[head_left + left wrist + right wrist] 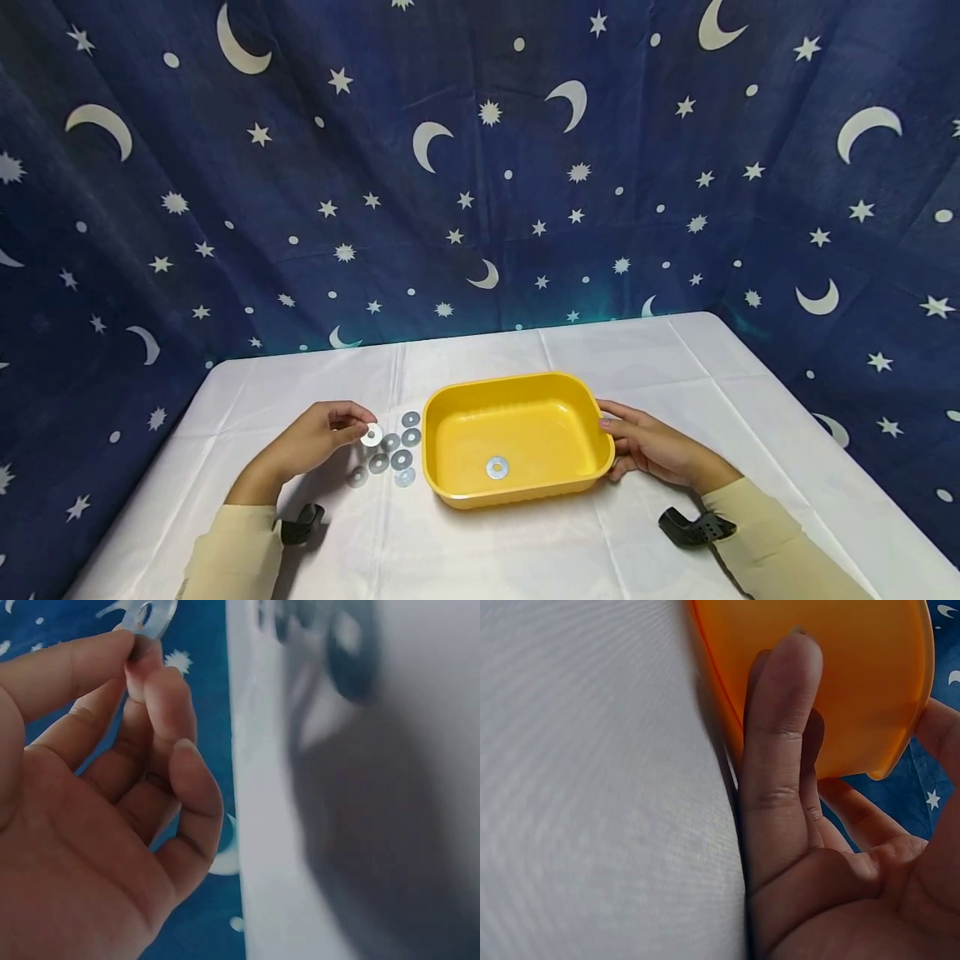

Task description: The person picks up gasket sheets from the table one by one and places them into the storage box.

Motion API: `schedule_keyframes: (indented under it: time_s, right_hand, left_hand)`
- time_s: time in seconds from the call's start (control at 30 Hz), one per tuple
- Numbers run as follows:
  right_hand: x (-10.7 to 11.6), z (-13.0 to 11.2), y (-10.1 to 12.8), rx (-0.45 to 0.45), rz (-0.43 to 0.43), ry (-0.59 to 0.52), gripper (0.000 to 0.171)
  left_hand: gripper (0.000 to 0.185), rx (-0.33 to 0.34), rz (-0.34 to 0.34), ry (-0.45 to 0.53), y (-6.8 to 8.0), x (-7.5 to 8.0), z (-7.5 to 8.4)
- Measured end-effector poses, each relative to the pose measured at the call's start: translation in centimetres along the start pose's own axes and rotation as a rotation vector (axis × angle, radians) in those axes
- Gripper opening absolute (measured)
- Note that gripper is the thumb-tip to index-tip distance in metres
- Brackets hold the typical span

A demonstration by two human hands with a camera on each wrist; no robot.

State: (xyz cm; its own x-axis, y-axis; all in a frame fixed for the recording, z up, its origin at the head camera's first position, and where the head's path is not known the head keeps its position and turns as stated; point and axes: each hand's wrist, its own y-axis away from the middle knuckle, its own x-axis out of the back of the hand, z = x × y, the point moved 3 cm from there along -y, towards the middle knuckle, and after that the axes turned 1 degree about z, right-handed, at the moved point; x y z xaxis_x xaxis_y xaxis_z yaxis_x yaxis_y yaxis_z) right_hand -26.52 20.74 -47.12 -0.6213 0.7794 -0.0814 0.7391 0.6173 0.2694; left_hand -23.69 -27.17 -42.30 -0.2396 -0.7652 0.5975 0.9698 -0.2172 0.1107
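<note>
My left hand (pixel 318 437) pinches a flat metal washer (pixel 371 434) between thumb and fingertips, raised over the white cloth at the left. In the left wrist view the washer (pixel 150 616) stands at the fingertips, partly cut off by the frame's top edge, and the other fingers curl loosely. Several more grey washers (pixel 401 459) lie spread on the cloth beside that hand. A yellow rectangular tub (pixel 517 496) stands right of them, one washer (pixel 497 467) flat on its floor. My right hand (pixel 652 442) holds the tub's right end, thumb at the rim and fingers along the outer wall (pixel 870 697).
A white cloth (pixel 525 550) covers the table. Dark blue fabric (pixel 450 208) with moons and stars hangs behind it and at both sides. A black wrist device sits on each forearm, one at the left (pixel 302 524) and one at the right (pixel 696 528).
</note>
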Motion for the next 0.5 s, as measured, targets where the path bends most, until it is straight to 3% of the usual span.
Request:
schedule_keyframes:
  time_s: [0.3,0.5]
  right_hand:
    - [-0.1,0.0,0.0,-0.003,0.009,0.008,0.072]
    - [-0.2,-0.1,0.0,-0.001,0.003,0.016,0.071]
  left_hand:
    - [0.017,-0.093,-0.02,0.026,-0.7,-0.1,3.7]
    - [0.016,-0.117,-0.051,0.018,-1.5,-0.7,5.7]
